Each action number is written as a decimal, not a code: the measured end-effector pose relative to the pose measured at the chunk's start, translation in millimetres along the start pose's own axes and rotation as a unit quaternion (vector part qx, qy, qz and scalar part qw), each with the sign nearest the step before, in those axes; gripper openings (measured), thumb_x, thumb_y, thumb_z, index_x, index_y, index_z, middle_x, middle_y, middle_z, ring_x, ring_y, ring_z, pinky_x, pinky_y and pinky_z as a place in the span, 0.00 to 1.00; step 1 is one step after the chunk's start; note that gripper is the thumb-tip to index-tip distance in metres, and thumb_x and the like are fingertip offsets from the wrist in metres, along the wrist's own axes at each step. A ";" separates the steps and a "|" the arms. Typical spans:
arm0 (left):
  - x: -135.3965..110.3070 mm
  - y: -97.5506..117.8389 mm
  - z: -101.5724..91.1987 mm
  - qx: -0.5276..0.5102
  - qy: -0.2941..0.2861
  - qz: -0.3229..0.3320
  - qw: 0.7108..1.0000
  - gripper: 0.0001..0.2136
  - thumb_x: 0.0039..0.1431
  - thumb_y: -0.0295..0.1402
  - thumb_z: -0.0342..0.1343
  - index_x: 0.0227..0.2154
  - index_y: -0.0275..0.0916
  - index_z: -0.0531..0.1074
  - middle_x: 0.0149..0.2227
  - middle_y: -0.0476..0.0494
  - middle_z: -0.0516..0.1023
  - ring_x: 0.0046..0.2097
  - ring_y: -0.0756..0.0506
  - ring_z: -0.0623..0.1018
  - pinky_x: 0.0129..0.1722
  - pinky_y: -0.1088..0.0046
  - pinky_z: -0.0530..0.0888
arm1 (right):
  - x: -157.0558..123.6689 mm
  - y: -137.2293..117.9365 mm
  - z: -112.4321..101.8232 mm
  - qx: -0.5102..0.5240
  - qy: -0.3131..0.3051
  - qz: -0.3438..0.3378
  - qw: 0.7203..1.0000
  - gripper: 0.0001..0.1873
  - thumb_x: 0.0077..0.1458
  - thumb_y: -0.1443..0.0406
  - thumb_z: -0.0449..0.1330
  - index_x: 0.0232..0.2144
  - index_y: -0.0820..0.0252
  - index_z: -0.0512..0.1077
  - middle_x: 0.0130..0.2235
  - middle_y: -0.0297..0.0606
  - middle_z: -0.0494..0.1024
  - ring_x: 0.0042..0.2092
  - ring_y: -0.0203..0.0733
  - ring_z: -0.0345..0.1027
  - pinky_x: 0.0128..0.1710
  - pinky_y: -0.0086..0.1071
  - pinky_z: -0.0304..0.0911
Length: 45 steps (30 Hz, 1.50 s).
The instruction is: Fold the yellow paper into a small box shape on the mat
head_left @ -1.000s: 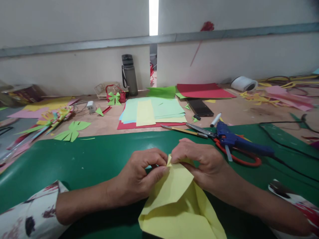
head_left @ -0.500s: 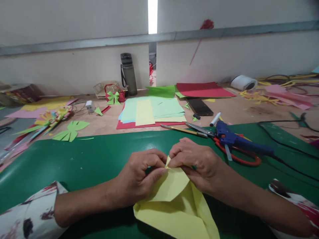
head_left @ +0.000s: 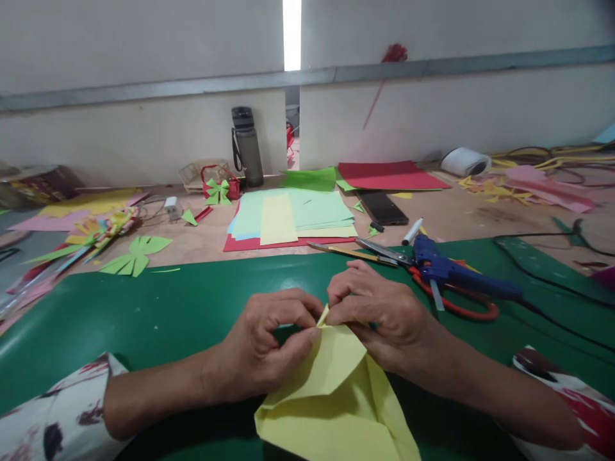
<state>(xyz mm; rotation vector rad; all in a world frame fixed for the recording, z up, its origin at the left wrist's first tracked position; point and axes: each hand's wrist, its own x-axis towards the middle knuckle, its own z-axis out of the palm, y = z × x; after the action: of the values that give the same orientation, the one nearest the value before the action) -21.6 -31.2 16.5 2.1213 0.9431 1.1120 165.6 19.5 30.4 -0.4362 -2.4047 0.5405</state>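
A folded piece of yellow paper rises toward me above the green mat, its creased flaps facing the camera. At its top corner, my left hand pinches the edge between thumb and index finger. My right hand is closed on the same corner from the other side, thumb and fingers pressed together. Between the two sets of fingertips a small narrow fold sticks up. The right hand's lower fingers are partly hidden behind the paper, and the paper's bottom runs out of view.
Beyond my right hand lie a blue glue gun, orange-handled scissors and a cutter knife. Farther back are stacked pale green sheets, a phone, a marker and a bottle. Green cutouts lie left.
Both hands keep hold of the paper's top corner. The small fold between the fingertips leans slightly more to the right. The view has shifted a little.
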 end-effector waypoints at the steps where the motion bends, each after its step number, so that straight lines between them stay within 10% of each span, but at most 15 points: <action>1: 0.0 0.5 0.3 0.001 0.003 0.002 1.000 0.07 0.54 0.20 0.48 0.24 0.33 0.67 0.32 0.42 0.74 0.34 0.51 0.73 0.34 0.78 0.68 | 0.5 -1.1 -0.6 0.001 -0.006 0.004 1.000 0.08 0.53 0.74 0.54 0.28 0.60 0.71 0.29 0.34 0.69 0.34 0.35 0.64 0.42 0.36 0.53; 11: 0.9 2.7 0.5 0.014 0.030 0.017 0.999 0.06 0.50 0.18 0.49 0.23 0.33 0.66 0.31 0.42 0.74 0.31 0.52 0.72 0.31 0.79 0.68 | 3.8 -6.0 -13.8 0.111 -0.108 0.148 0.977 0.18 0.63 0.62 0.42 0.29 0.59 0.69 0.30 0.33 0.70 0.35 0.35 0.63 0.48 0.37 0.51; 18: 2.8 4.4 -0.5 0.028 0.015 0.031 0.999 0.06 0.51 0.19 0.50 0.24 0.33 0.67 0.31 0.41 0.74 0.32 0.51 0.73 0.32 0.78 0.69 | 13.3 -22.5 -16.3 0.053 -0.115 0.238 0.963 0.02 0.50 0.64 0.60 0.26 0.53 0.72 0.31 0.25 0.73 0.37 0.35 0.65 0.58 0.43 0.33; 45: 2.6 14.7 -3.8 0.089 0.008 0.108 0.990 0.06 0.52 0.19 0.49 0.26 0.33 0.68 0.32 0.36 0.74 0.33 0.49 0.73 0.31 0.75 0.69 | 12.9 -26.6 -11.9 -0.046 -0.043 0.162 0.985 0.06 0.51 0.67 0.60 0.23 0.59 0.68 0.29 0.29 0.73 0.34 0.34 0.66 0.52 0.42 0.44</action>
<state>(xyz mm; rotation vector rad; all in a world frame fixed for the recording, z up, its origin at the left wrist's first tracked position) -19.0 -37.3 30.4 2.4086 0.8627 1.1883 158.9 5.4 58.2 -0.8705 -2.4613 0.6008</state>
